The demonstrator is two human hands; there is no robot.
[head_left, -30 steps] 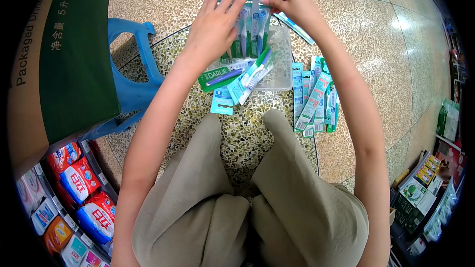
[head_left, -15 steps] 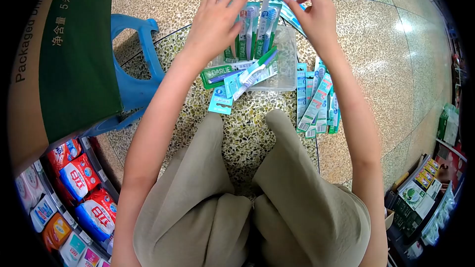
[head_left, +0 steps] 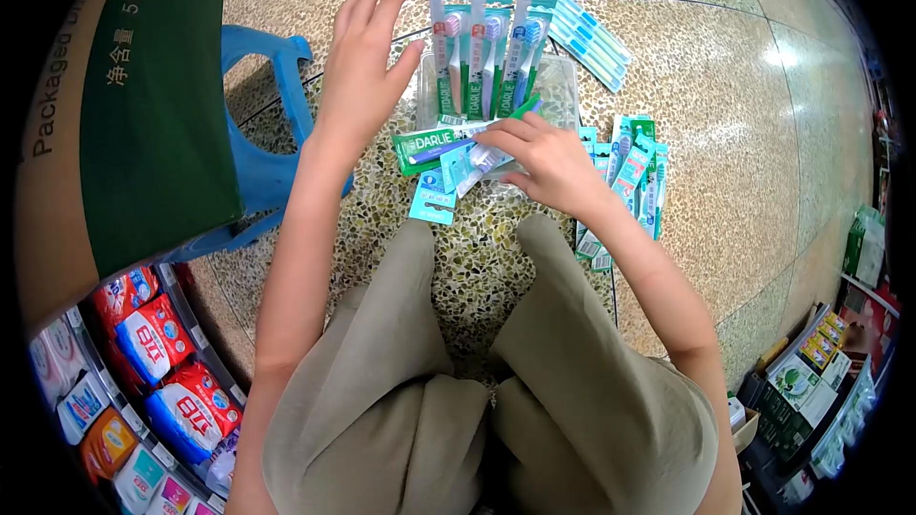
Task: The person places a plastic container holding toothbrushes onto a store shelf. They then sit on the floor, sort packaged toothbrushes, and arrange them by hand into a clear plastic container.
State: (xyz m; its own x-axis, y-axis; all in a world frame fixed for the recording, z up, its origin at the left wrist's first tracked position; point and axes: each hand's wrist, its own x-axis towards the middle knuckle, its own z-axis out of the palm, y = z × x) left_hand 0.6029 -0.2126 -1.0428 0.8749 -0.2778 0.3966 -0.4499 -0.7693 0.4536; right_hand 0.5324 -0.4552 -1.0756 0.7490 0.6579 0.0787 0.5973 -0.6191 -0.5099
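My left hand is open and raised, fingers spread, left of three upright toothbrush packs with clear fronts and green DARLIE ends. These packs lean in a clear plastic box. My right hand reaches over the box's near edge. Its fingertips lie at a blue-and-white toothbrush pack, the thumb apart from the fingers; a firm grip does not show. That pack slants across a green DARLIE toothbrush pack. A light-blue pack sticks out below, towards my knees.
More toothbrush packs lie heaped on the floor to the right. A light-blue multi-pack of toothbrushes lies behind the box. At left are a blue stool, a large carton and shelved detergent bags. Shelved goods stand at right.
My left hand has moved left, away from the upright packs. My right hand has come down from the packs' top right to the slanted pack. The packs stay in place.
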